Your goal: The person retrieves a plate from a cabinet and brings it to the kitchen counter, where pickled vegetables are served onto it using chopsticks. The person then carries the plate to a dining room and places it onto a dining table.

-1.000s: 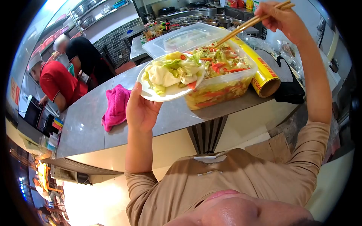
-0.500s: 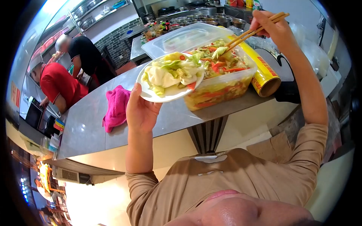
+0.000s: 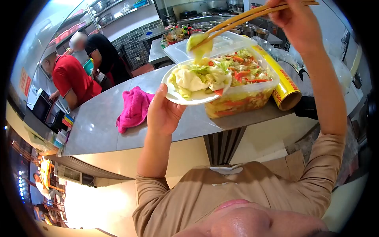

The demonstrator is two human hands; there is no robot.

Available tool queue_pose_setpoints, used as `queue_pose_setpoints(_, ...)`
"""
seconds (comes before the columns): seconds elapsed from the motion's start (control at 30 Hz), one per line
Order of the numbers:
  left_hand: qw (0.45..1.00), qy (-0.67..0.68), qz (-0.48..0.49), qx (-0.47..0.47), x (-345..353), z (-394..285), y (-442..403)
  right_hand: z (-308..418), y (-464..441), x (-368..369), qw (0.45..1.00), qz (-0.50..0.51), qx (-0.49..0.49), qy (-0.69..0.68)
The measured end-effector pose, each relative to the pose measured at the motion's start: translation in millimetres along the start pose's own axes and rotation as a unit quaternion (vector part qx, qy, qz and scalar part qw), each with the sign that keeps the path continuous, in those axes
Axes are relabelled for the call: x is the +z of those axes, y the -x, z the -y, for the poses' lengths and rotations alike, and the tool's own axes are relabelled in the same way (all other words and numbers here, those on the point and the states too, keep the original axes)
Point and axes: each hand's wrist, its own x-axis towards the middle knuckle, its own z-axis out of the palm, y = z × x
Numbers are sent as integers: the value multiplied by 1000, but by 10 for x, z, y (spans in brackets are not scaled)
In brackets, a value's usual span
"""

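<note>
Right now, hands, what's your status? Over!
Left hand: holding plate of vegetables. Right hand: chopsticks gripping green piece close above vegetables. Nothing seen blocking.

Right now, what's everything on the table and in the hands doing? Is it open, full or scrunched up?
Plate: held up, piled with leafy vegetables.
Left hand: gripping the plate.
Chopsticks: pinching a pale green piece above the plate.
Right hand: holding the chopsticks.
Clear tub: open, well filled with chopped vegetables.
Lid: off the tub.
Yellow roll: lying on its side.
Pink cloth: scrunched up.
</note>
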Motion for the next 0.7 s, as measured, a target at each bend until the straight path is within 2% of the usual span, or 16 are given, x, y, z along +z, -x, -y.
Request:
queue_pose_setpoints(0.1, 1000, -1, -3, 4, 7, 3, 21, -153, 5, 155, 995, -5, 97, -27)
queue_pose_setpoints(0.2, 1000, -9, -5, 7, 16, -6, 53, -309, 61, 112, 987, 138, 35, 75)
queue_pose_setpoints(0.3, 1000, -14, -10, 12, 5, -19, 82, -265, 27, 55, 993, 73, 38, 79)
queue_pose_setpoints(0.43, 999, -26, -12, 21, 32, -33, 116, -175, -37, 7, 995, 77, 21, -52)
queue_pose_setpoints(0.57, 999, -44, -2, 27, 39, -27, 131, -236, 77, 26, 985, 159, -2, 69)
queue_pose_setpoints(0.7, 999, -38, 17, 29, -15, -64, 144, -162, -11, -225, 999, 46, 15, -15)
